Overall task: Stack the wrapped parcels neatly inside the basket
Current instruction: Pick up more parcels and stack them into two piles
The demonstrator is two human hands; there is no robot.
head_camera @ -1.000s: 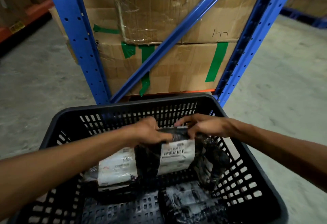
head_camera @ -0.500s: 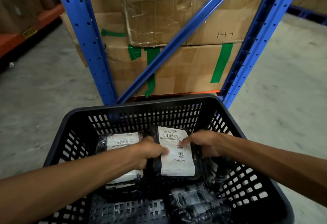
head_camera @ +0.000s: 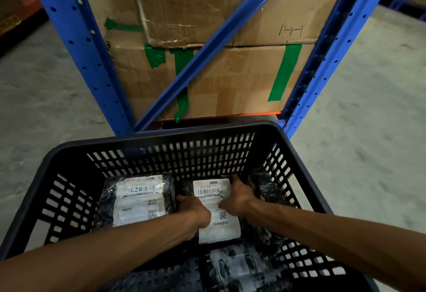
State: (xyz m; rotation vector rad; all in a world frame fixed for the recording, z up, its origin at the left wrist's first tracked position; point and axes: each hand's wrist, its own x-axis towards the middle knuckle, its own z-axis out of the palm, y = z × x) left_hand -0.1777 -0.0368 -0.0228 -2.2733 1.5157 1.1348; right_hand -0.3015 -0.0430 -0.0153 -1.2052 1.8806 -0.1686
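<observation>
Both hands, left (head_camera: 196, 208) and right (head_camera: 237, 197), grasp a parcel (head_camera: 215, 208) mid-frame in the basket (head_camera: 69, 199), beside one (head_camera: 138, 199) laid left; another (head_camera: 237, 266) below looks unplaced.

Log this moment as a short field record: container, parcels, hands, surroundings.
container: black slotted plastic basket on a concrete floor
parcel in hand: black-wrapped parcel with white label reading 310-BAL17, lying flat, label up, mid-basket
neighbour: second labelled parcel, flat, to its left
other parcels: one dark parcel against the right wall; one at the near edge
left hand: on the held parcel's left edge
right hand: on its right edge
behind: blue rack frame holding taped cardboard boxes
</observation>
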